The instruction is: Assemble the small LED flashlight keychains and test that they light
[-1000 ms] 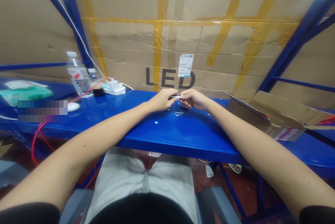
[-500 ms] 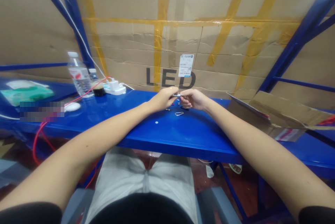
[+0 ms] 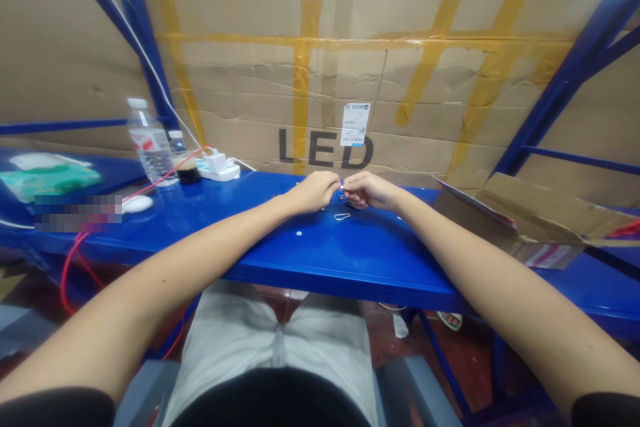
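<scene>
My left hand (image 3: 319, 190) and my right hand (image 3: 369, 190) meet fingertip to fingertip just above the blue table (image 3: 320, 257). Both are closed in a pinch. Between the fingertips shows a tiny pale bit of something, too small and too covered to name. A silver carabiner (image 3: 343, 216) lies on the table just below the hands. Around it are several other small metal or dark pieces, partly hidden by the fingers. Left of the carabiner lies a small white round spot (image 3: 299, 233).
A water bottle (image 3: 150, 144), a dark-filled bottle (image 3: 186, 164) and a white power strip (image 3: 221, 167) stand at the left, with red cables and a white mouse (image 3: 137, 204). An open cardboard box (image 3: 525, 220) sits at the right. A large cardboard sheet (image 3: 250, 80) backs the table.
My left hand has turned and lowered slightly, with its fingers now pointing down. The light-coloured slim piece visible between the hands earlier is now mostly covered.
</scene>
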Demonstrator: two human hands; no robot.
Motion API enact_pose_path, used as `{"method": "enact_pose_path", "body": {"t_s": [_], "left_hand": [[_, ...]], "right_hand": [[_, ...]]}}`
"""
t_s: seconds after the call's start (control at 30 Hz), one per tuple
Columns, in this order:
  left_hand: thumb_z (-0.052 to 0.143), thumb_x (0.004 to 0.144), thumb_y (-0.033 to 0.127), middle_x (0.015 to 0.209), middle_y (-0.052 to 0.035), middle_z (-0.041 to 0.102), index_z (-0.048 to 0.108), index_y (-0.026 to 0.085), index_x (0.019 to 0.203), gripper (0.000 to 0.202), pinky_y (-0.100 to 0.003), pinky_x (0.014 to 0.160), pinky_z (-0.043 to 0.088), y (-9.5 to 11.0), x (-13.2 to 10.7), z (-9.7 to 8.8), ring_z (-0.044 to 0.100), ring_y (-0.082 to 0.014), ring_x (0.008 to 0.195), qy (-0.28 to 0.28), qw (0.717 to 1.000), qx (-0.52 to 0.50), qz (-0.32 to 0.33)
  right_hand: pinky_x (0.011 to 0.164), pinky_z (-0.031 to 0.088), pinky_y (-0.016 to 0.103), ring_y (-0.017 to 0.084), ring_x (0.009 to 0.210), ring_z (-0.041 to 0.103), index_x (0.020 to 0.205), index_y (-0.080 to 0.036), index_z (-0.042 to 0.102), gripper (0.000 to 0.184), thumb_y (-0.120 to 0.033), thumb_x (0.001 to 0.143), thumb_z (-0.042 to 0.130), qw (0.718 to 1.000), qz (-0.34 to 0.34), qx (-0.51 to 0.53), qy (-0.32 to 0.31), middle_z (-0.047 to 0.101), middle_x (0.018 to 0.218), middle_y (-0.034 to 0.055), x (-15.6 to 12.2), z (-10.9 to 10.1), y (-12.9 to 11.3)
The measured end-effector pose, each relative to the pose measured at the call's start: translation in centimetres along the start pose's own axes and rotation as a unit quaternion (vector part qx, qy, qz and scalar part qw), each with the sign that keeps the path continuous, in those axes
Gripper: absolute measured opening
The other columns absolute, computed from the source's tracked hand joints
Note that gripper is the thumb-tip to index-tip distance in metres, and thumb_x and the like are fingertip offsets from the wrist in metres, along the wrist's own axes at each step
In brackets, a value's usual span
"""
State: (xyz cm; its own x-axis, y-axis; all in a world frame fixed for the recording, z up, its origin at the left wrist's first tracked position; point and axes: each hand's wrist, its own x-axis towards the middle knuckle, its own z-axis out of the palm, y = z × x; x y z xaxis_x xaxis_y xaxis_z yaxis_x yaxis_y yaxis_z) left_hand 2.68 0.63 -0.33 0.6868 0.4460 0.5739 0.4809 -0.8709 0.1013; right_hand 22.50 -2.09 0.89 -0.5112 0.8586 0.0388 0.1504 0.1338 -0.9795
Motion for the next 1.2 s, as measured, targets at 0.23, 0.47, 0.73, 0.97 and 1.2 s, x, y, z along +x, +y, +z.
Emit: {"method": "enact_pose_path", "body": {"t_s": [0.23, 0.47, 0.73, 0.97, 1.2], "left_hand": [[0.051, 0.095, 0.019, 0.094, -0.0096, 0.069, 0.062, 0.015, 0.093, 0.012, -0.033, 0.081, 0.048, 0.30, -0.19, -0.20, 0.062, -0.0199, 0.087, 0.008, 0.998, -0.057, 0.002], [0.046, 0.098, 0.024, 0.088, -0.0089, 0.067, 0.056, 0.015, 0.098, 0.014, -0.032, 0.070, 0.046, 0.53, -0.75, -0.15, 0.061, -0.0190, 0.077, -0.014, 0.998, -0.058, -0.015], [0.046, 0.098, 0.024, 0.089, -0.0091, 0.065, 0.052, 0.017, 0.094, 0.010, -0.033, 0.070, 0.045, 0.65, -0.85, 0.04, 0.060, -0.0200, 0.079, 0.001, 0.999, -0.041, 0.014], [0.046, 0.097, 0.021, 0.084, -0.0069, 0.062, 0.050, 0.018, 0.086, 0.011, -0.032, 0.070, 0.044, 0.84, -0.90, 0.05, 0.058, -0.0192, 0.076, 0.035, 0.998, -0.029, 0.036], [0.046, 0.097, 0.019, 0.087, -0.0076, 0.062, 0.050, 0.018, 0.087, 0.011, -0.032, 0.075, 0.045, 0.84, -0.89, 0.08, 0.059, -0.0198, 0.082, 0.042, 0.998, -0.017, 0.039]], "right_hand": [[0.040, 0.025, 0.023, 0.009, 0.039, 0.035, 0.064, -0.013, 0.058, 0.012, -0.017, 0.075, 0.060, 1.000, 0.020, 0.018, 0.001, 0.043, 0.048, -0.0013, 0.03, -0.22, -0.09], [0.040, 0.023, 0.023, 0.009, 0.039, 0.032, 0.063, -0.014, 0.056, 0.014, -0.019, 0.076, 0.057, 0.999, 0.034, 0.022, -0.007, 0.041, 0.048, -0.0014, 0.15, -0.28, -0.10], [0.039, 0.023, 0.023, 0.009, 0.039, 0.031, 0.063, -0.014, 0.054, 0.013, -0.019, 0.076, 0.055, 0.998, 0.050, 0.030, -0.001, 0.041, 0.047, -0.0010, 0.19, -0.20, -0.26], [0.038, 0.024, 0.022, 0.009, 0.039, 0.029, 0.064, -0.017, 0.049, 0.018, -0.020, 0.080, 0.054, 0.996, 0.056, 0.070, -0.016, 0.040, 0.047, -0.0015, 0.33, -0.28, -0.32], [0.038, 0.025, 0.022, 0.009, 0.040, 0.029, 0.064, -0.018, 0.046, 0.019, -0.020, 0.082, 0.052, 0.993, 0.071, 0.089, -0.026, 0.041, 0.048, -0.0008, 0.37, -0.38, -0.42]]}}
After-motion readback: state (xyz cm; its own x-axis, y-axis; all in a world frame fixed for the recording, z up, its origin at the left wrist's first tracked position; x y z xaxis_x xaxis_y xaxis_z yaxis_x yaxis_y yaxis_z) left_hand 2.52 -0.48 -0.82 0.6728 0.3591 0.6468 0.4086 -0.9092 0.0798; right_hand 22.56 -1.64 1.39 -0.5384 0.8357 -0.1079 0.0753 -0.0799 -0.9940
